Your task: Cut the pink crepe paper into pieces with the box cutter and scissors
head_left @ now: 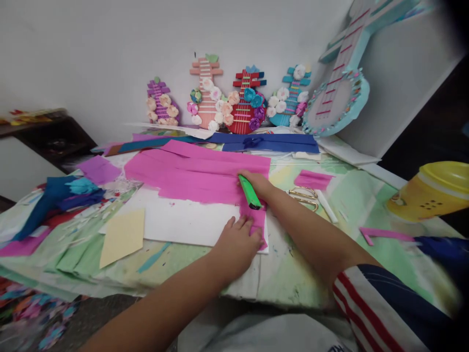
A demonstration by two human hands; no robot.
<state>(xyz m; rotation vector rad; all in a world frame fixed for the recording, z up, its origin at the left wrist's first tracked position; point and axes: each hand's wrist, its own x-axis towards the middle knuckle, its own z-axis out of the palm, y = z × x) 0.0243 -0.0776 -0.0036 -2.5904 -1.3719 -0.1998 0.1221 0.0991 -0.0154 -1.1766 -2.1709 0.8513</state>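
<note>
A large sheet of pink crepe-like paper (198, 171) lies over a white board (186, 222) on the table. My right hand (259, 185) is closed around a bright green utility knife (250, 192) near the paper's right edge. The blade cannot be made out. Closer to me, my left hand (240, 242) rests with its fingers spread on a narrow part of the pink paper at the board's front right corner. Gold-handled scissors (308, 194) lie to the right of my right forearm, with a small pink scrap (314, 179) behind them.
Several decorated paper guitars (244, 107) stand along the wall, and a large pale blue one (337, 98) leans at the right. A yellow tub (428, 193) is on the right side. Blue scraps (47, 200) and a cream paper piece (124, 237) lie left.
</note>
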